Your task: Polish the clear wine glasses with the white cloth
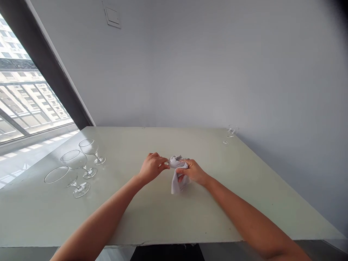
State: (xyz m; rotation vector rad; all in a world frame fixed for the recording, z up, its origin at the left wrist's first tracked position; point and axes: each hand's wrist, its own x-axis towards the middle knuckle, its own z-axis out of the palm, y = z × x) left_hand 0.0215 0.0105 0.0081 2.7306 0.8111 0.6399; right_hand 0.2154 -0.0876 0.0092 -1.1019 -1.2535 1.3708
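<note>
Pinching one end of a small clear glass with nearly closed fingertips, my left hand sits just left of the pale cloth. My right hand is curled around the cloth, bunched against the glass's other end. The glass lies at the cloth's upper left, long axis roughly sideways between my hands, both close to it; I can't tell which part my left fingertips grip. On the surface, three stemmed glasses stand well left of the cloth, another glass far right beyond it.
</note>
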